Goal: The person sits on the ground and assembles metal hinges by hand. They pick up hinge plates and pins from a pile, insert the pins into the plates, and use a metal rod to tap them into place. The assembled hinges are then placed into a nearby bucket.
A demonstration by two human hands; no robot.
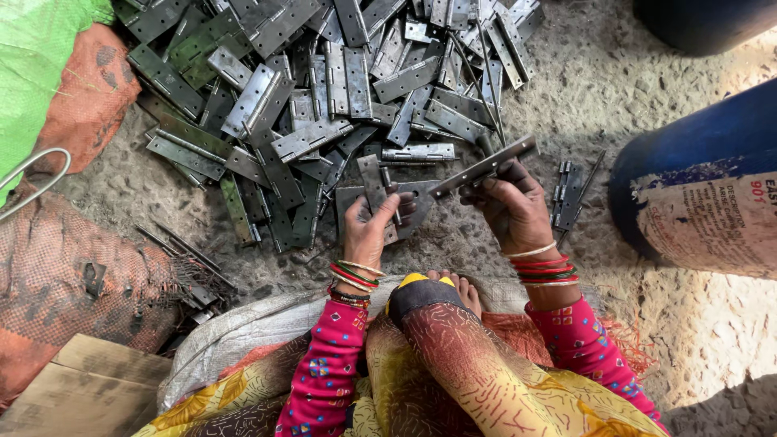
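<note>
Rough concrete floor (pixel 615 89) carries a heap of grey metal hinges (pixel 324 89) before us. Our left hand (pixel 368 226) has its fingers closed around a small hinge leaf (pixel 374 182); our right hand (pixel 511 206) grips a long hinge (pixel 483 167), tilted. A blue drum (pixel 696 186) lies just beside our right.

Hinge pile (pixel 324 89) blocks ahead; blue drum (pixel 704 194) crowds right.
</note>
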